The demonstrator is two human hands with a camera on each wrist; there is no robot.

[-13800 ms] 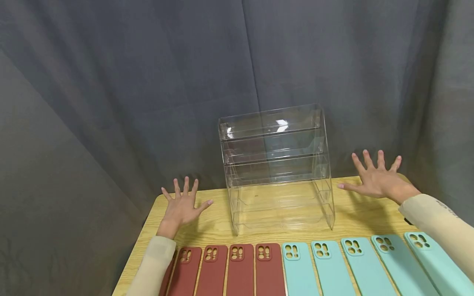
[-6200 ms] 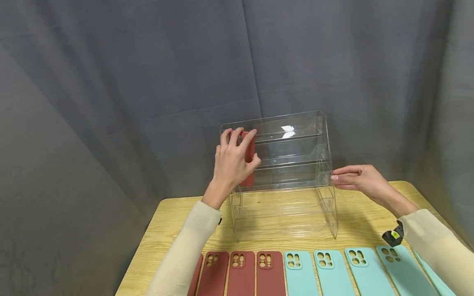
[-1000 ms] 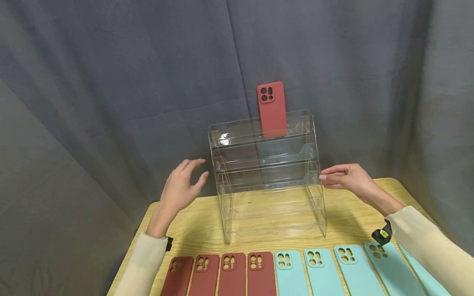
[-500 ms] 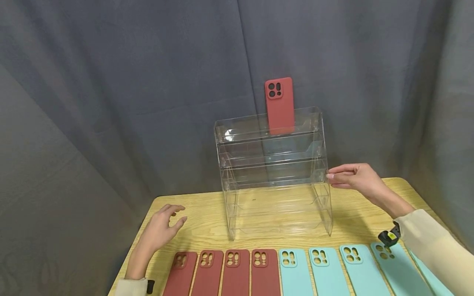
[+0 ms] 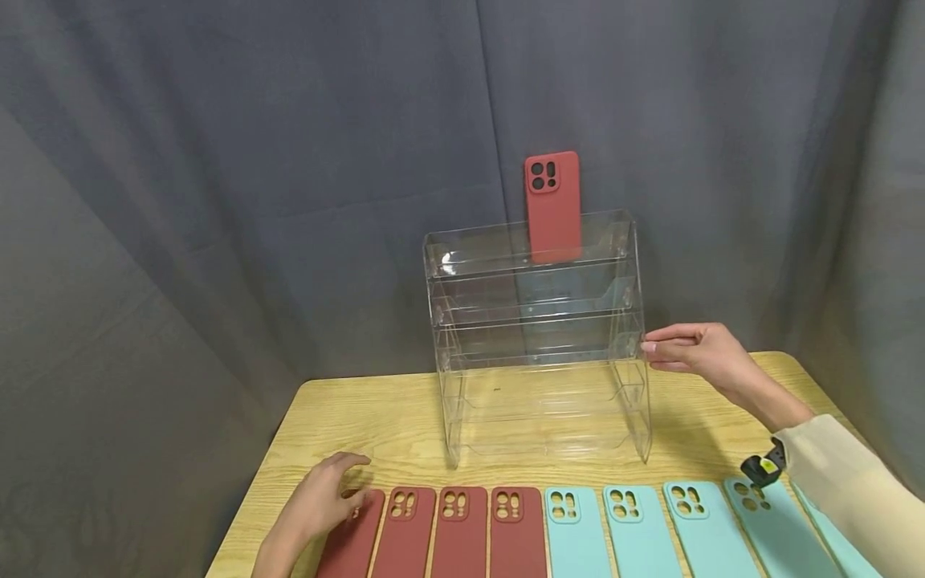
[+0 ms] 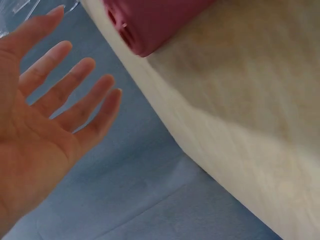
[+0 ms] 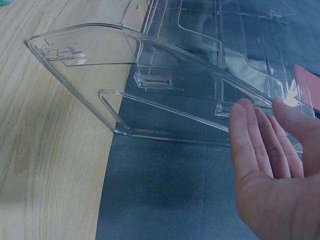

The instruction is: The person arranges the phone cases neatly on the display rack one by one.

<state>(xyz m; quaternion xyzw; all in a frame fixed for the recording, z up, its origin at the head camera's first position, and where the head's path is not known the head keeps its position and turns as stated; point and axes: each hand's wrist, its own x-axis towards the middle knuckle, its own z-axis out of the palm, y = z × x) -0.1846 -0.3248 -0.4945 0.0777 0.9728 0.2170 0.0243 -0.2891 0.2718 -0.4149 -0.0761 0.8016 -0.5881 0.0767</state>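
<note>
A clear acrylic tiered stand [image 5: 538,321] stands on the table, and one red phone case [image 5: 554,210] is upright in its top tier, right of the middle. My left hand [image 5: 318,498] is over the leftmost red phone case [image 5: 352,539] of the front row, partly hiding its camera cutouts. In the left wrist view the fingers of that hand [image 6: 45,125] are loosely extended and grip nothing. With thumb and fingers, my right hand [image 5: 704,357] pinches the stand's right side edge; the right wrist view shows it against the clear side panel [image 7: 165,100].
Beside the leftmost one, more red phone cases [image 5: 458,534] lie along the table's front, followed by several mint phone cases [image 5: 578,538] on the right. The right forearm covers part of the last mint ones. A grey curtain [image 5: 361,160] hangs behind the wooden table [image 5: 383,417].
One red case has gone from the row's left end to the stand's top tier. My left hand has since come down to the red cases. My right hand has kept its hold on the stand.
</note>
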